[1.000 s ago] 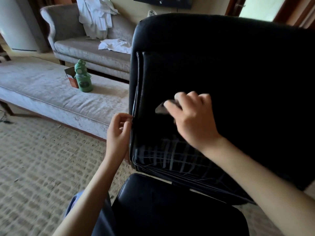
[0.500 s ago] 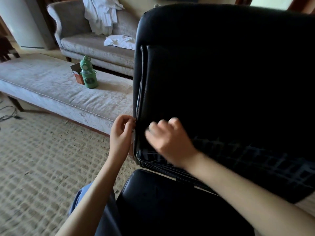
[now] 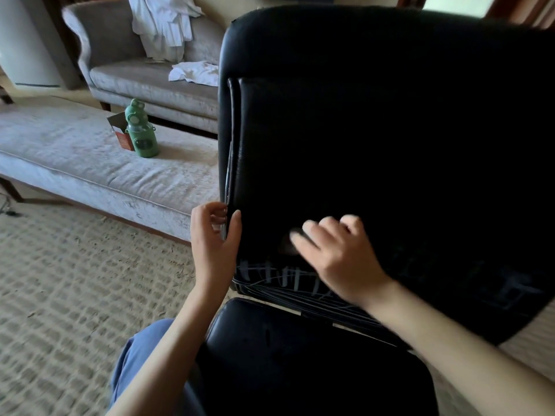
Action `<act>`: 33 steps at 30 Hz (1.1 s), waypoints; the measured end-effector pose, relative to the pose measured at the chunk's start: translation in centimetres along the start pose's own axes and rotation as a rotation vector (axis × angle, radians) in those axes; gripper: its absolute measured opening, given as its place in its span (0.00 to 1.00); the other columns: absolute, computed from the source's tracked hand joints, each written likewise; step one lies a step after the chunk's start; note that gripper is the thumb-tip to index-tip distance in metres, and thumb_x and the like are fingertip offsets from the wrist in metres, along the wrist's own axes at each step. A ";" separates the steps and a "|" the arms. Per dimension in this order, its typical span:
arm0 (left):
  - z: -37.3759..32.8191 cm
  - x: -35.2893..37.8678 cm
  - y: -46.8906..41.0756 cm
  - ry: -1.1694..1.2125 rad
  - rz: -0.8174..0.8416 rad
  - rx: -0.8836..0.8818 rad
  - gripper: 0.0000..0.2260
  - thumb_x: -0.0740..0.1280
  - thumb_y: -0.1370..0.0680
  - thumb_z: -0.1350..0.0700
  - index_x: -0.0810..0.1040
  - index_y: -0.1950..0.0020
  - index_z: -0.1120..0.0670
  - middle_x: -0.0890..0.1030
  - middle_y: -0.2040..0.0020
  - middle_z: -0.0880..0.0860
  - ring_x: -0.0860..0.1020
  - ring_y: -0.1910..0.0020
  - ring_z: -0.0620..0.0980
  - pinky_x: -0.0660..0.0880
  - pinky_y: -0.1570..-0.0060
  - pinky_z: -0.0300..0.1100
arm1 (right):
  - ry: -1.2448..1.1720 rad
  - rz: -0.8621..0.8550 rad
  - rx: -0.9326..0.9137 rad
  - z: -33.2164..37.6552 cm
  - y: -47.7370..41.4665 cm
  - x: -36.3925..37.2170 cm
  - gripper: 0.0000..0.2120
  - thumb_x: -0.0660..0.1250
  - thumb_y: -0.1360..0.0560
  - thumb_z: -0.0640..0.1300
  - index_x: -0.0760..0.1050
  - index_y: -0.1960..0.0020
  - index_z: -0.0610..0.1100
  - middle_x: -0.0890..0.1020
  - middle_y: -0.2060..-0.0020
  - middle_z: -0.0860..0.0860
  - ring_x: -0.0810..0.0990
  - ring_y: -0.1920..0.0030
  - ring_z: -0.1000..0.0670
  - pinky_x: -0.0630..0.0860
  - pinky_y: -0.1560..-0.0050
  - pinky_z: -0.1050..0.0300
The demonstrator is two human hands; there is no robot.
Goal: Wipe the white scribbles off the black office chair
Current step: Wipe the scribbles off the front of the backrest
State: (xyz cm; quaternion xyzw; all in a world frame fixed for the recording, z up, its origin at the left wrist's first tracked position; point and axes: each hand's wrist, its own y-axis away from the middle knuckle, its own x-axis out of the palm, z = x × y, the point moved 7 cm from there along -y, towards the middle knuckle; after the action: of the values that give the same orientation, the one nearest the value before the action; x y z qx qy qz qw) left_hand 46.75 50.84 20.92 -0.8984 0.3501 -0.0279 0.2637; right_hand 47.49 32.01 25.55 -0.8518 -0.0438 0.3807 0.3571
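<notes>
The black office chair (image 3: 375, 130) fills the right of the view, its backrest facing me. White scribbles (image 3: 270, 276) run as crossed lines along the lower part of the backrest, fainter toward the right (image 3: 507, 288). My left hand (image 3: 214, 241) grips the backrest's left edge. My right hand (image 3: 339, 256) presses flat on the backrest just above the scribbles, blurred by motion, with a dark grey cloth (image 3: 289, 243) under its fingertips; most of the cloth is hidden.
The chair's black seat (image 3: 300, 355) lies below my arms. A grey upholstered bench (image 3: 90, 166) stands left with a green bottle (image 3: 141, 132) and a small box on it. Behind it is a grey sofa (image 3: 150, 82) with white clothes. Beige carpet (image 3: 75, 295) covers the floor.
My right hand swept down and left across the backrest, then back right to just above the scribbles. My left hand kept its grip on the edge.
</notes>
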 end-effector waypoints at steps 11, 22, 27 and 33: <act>0.0 0.2 0.2 -0.033 0.013 0.005 0.12 0.71 0.25 0.58 0.70 0.47 0.52 0.73 0.52 0.54 0.73 0.53 0.53 0.67 0.54 0.32 | 0.024 0.058 -0.015 0.5 4.7 0.4 0.07 0.66 0.26 0.35 0.82 0.53 0.43 0.81 0.57 0.47 0.73 0.61 0.46 0.65 0.56 0.51; -0.5 0.8 0.9 -0.058 -0.038 -0.003 0.17 0.70 0.27 0.53 0.70 0.44 0.58 0.69 0.50 0.50 0.71 0.52 0.50 0.72 0.47 0.52 | 0.071 -0.088 0.175 -6.2 2.2 -3.7 0.08 0.65 0.24 0.36 0.82 0.49 0.42 0.81 0.56 0.46 0.71 0.60 0.45 0.62 0.57 0.51; -0.5 0.8 0.9 -0.067 -0.039 -0.004 0.17 0.71 0.27 0.53 0.70 0.44 0.58 0.69 0.50 0.51 0.71 0.52 0.51 0.72 0.47 0.52 | 0.046 0.158 -0.139 0.1 8.6 0.3 0.09 0.64 0.26 0.35 0.82 0.55 0.43 0.81 0.58 0.48 0.74 0.62 0.47 0.65 0.56 0.51; -0.2 1.0 1.1 -0.051 -0.067 -0.002 0.20 0.67 0.28 0.46 0.70 0.43 0.57 0.67 0.52 0.40 0.71 0.51 0.49 0.72 0.46 0.57 | 0.139 -0.100 0.163 -9.4 3.7 -6.1 0.08 0.66 0.24 0.36 0.82 0.50 0.43 0.82 0.58 0.47 0.73 0.61 0.45 0.62 0.58 0.52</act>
State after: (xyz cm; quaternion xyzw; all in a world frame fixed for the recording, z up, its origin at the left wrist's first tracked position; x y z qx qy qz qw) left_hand 46.77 49.40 20.41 -0.9103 0.3129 -0.0135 0.2708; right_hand 48.87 21.73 31.26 -0.8411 -0.0299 0.3047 0.4459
